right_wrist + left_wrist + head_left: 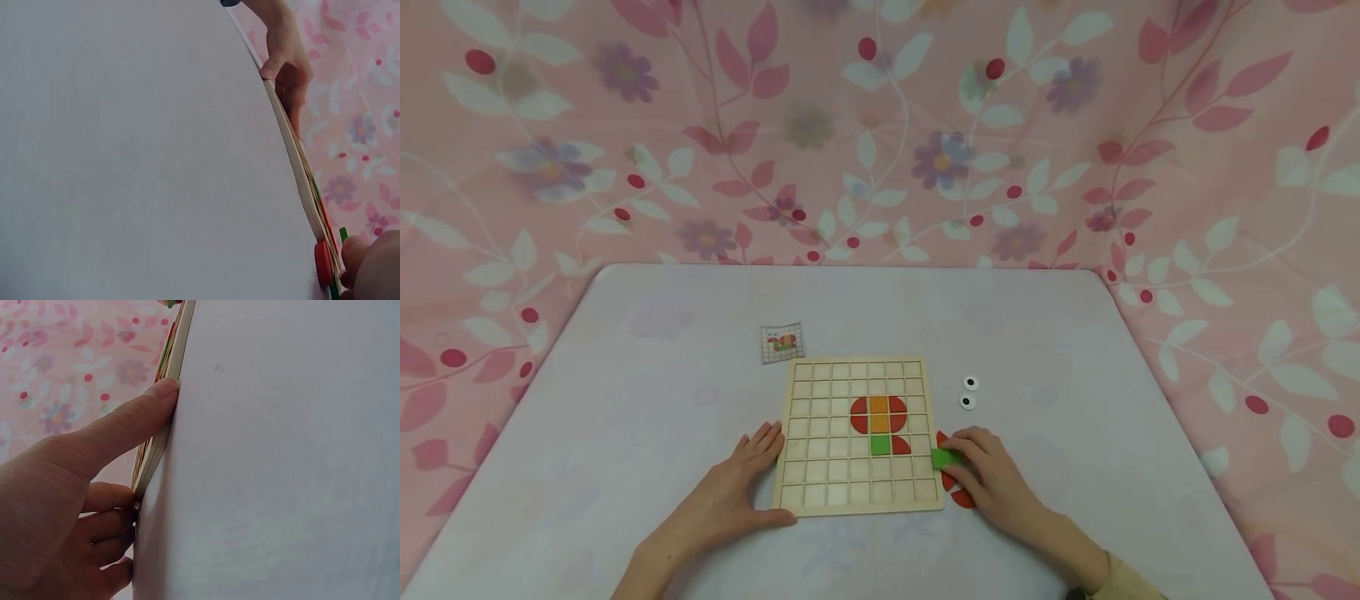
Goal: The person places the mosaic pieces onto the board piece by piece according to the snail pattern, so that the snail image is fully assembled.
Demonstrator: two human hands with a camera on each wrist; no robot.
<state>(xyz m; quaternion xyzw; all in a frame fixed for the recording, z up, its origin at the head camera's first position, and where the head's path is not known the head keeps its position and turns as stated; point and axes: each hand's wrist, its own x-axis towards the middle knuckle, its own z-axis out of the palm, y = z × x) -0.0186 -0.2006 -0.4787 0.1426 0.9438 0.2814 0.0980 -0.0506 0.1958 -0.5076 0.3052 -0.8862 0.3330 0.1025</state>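
A pale wooden grid board [808,471] lies on the table. Its cells hold orange squares [878,414] between rounded red pieces [858,415], with a green square [880,445] and a red quarter-circle [900,445] below. My left hand [733,490] rests against the board's left side, fingers extended, thumb at the near left corner; the thumb shows along the near edge in the left wrist view. Just off the right edge, my right hand [996,479] pinches a green square tile [945,459] between thumb and fingers. Red pieces [962,498] lie partly hidden beneath that hand.
Behind the board's left corner lies a small picture card [782,342] with a coloured figure on a grid. Two round eye pieces [971,383] sit right of the board. A pink floral cloth [850,167] hangs behind the white table [662,350].
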